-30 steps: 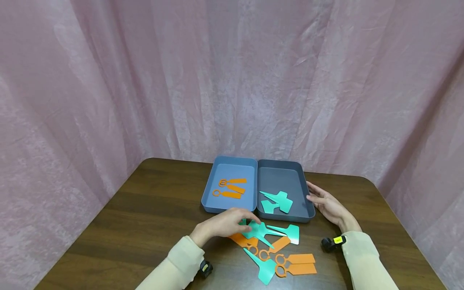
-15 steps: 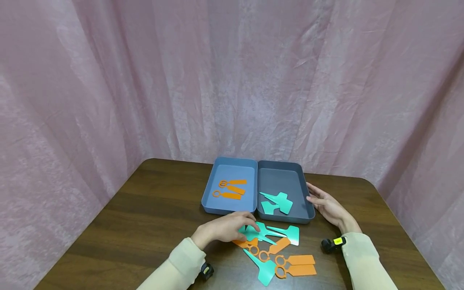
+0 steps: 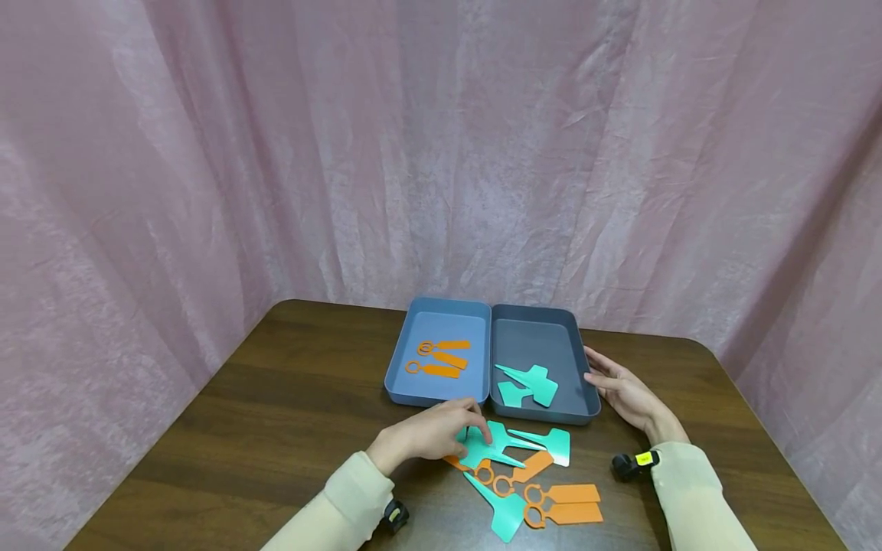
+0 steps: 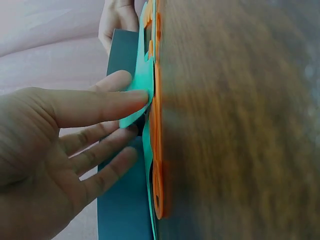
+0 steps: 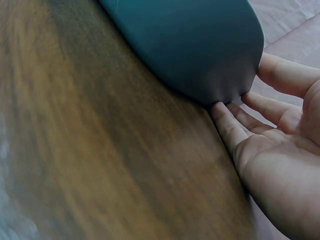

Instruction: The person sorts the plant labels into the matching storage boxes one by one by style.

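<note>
My left hand (image 3: pixel 434 436) pinches a green T-shaped plant tag (image 3: pixel 478 454) between thumb and forefinger, above the pile. In the left wrist view this plant tag (image 4: pixel 143 82) is tilted, its broad end at the fingertips; the other fingers are spread. Under and beside it lie green tags (image 3: pixel 508 516) and orange ring-ended tags (image 3: pixel 575 513), partly overlapping. The fingertips of my right hand (image 3: pixel 630 398) touch the outer right wall of the dark grey tray (image 3: pixel 534 337). From the right wrist, these fingers (image 5: pixel 231 127) look fairly straight against the tray wall (image 5: pixel 220 75).
A blue tray (image 3: pixel 448 325) stands against the dark tray's left side with 3 orange tags (image 3: pixel 441 371) in it. Several green tags (image 3: pixel 540 383) lie in the dark tray. The wooden table (image 3: pixel 276 398) ends at a pink curtain (image 3: pixel 441 153).
The left hand's fingers have closed on one green tag, which has turned and drawn apart from the green one beneath it. My right hand stays at the dark tray.
</note>
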{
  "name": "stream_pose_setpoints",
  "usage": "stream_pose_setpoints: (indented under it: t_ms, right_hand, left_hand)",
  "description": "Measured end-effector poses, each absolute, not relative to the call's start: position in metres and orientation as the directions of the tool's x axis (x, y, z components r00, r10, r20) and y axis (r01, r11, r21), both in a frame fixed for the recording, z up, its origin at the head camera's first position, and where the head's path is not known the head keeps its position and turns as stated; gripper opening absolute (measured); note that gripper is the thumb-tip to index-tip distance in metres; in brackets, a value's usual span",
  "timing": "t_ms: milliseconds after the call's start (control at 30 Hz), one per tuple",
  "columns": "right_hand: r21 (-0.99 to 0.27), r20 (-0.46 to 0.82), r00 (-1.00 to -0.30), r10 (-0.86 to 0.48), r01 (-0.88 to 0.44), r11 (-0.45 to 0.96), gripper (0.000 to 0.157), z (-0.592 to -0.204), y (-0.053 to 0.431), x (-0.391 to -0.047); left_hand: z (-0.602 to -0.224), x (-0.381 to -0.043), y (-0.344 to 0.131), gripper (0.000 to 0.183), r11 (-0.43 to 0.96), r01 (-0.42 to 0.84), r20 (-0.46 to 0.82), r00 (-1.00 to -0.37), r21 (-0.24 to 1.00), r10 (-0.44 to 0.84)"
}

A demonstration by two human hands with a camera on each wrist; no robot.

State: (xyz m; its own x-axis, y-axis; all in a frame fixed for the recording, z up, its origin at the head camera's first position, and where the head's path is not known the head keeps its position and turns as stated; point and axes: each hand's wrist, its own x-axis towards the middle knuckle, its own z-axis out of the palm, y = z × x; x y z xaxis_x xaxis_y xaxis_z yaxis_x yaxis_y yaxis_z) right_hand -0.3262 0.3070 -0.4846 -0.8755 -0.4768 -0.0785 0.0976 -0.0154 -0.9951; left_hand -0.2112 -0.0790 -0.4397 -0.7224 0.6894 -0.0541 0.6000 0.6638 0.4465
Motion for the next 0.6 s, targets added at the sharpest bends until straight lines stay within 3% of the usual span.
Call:
stream_pose_setpoints:
  t_ms: [600]
  right_hand:
    - [-0.995,-0.072,-0.872,-0.485,0.099,-0.030,0.077,-0.4839,0.3067,-0.3263]
  left_hand:
    - [-0.4347,-0.2169,-0.0778,0.034,0.508,0.533,0.034,-0.712,0.676,0.702]
